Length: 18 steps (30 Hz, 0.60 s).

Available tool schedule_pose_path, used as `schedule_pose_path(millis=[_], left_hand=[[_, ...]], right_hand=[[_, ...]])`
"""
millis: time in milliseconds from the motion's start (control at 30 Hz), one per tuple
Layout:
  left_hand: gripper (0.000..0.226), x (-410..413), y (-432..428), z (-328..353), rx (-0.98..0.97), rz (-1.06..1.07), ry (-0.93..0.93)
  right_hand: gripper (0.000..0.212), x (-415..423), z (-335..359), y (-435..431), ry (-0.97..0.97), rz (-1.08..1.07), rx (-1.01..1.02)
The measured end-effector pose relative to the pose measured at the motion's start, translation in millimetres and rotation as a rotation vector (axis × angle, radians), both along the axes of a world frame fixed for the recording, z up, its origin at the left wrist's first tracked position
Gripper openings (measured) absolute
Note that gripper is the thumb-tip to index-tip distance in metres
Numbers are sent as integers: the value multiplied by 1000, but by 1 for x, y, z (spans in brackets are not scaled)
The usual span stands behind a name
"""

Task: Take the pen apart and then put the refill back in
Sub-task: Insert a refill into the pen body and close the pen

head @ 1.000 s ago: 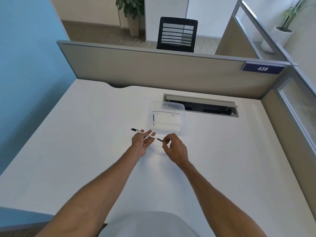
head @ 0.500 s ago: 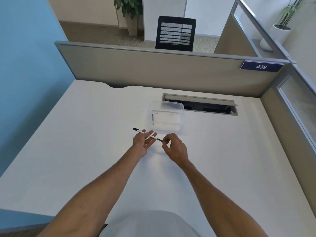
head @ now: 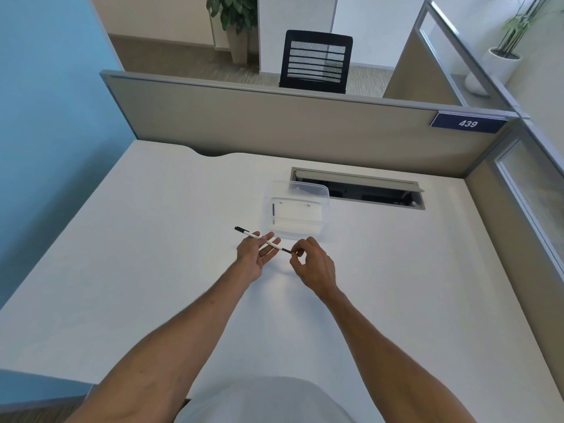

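Barely any change: mid-frame, above the surface (head: 152,239), the left hand (head: 253,258) still clamps the pen (head: 244,233), the right hand (head: 312,265) still pinches its dark tip. Nothing's off yet, so disassembly is only starting.

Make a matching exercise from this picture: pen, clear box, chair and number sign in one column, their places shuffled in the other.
Things: 1 pen; 2 clear box; 3 chair; 4 number sign.
Places: A behind the partition; B on the desk beside the cable slot; C on the partition's right end; D held by left hand and right hand.
Pairs: 1-D; 2-B; 3-A; 4-C.
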State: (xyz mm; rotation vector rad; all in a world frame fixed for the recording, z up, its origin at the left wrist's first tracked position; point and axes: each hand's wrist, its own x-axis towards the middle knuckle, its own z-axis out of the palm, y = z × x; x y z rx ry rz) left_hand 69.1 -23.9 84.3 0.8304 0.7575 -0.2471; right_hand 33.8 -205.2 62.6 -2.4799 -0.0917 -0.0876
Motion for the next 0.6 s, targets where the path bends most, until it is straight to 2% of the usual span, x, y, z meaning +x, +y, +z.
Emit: schedule_pose_path(millis=[600], left_hand=[[31,2,1,4,-9,-12,-12]], right_hand=[[6,1,8,4,-53,1,-37]])
